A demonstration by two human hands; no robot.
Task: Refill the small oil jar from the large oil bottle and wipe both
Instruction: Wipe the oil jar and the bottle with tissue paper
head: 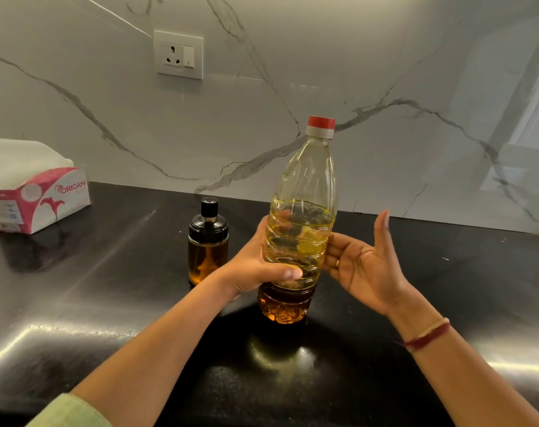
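Observation:
A large clear plastic oil bottle (305, 192) with a red cap stands near the middle of the black counter, about half full of yellow oil and leaning slightly right. My left hand (256, 266) grips its lower body, thumb across the front. My right hand (363, 266) is beside the bottle on the right, palm open, thumb up, fingertips touching its side. The small glass oil jar (208, 241) with a black lid stands upright just left of the bottle, behind my left hand, holding amber oil.
A pink and white tissue pack (31, 195) lies at the far left of the counter (108, 303). A marble backsplash with a wall socket (179, 55) rises behind. Bare counter lies right of the bottle.

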